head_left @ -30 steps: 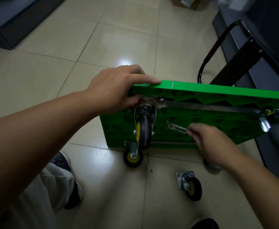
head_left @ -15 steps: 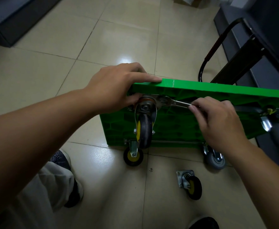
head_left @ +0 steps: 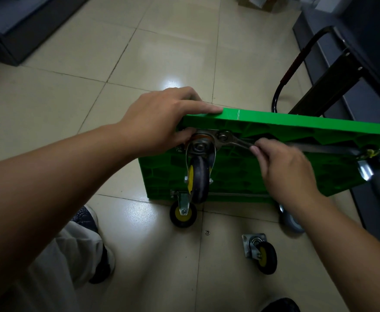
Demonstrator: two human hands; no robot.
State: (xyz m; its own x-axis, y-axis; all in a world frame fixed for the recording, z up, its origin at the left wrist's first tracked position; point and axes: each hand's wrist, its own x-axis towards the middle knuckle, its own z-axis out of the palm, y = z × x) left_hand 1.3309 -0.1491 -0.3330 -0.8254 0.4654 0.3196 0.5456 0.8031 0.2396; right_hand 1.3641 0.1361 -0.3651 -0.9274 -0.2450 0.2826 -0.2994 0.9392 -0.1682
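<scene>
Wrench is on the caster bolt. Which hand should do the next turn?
Right. The right hand grips the wrench, whose head sits on the bolt by the caster; the left hand grips the green platform, steadying it.

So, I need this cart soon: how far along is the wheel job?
Done: the upper caster and lower caster sit on the green cart. In hand: the right hand holds a wrench on a bolt at its plate; the left hand grips the cart's edge. Left: a loose caster and a small ring lie on the floor. Tightening or loosening, I cannot tell.
</scene>
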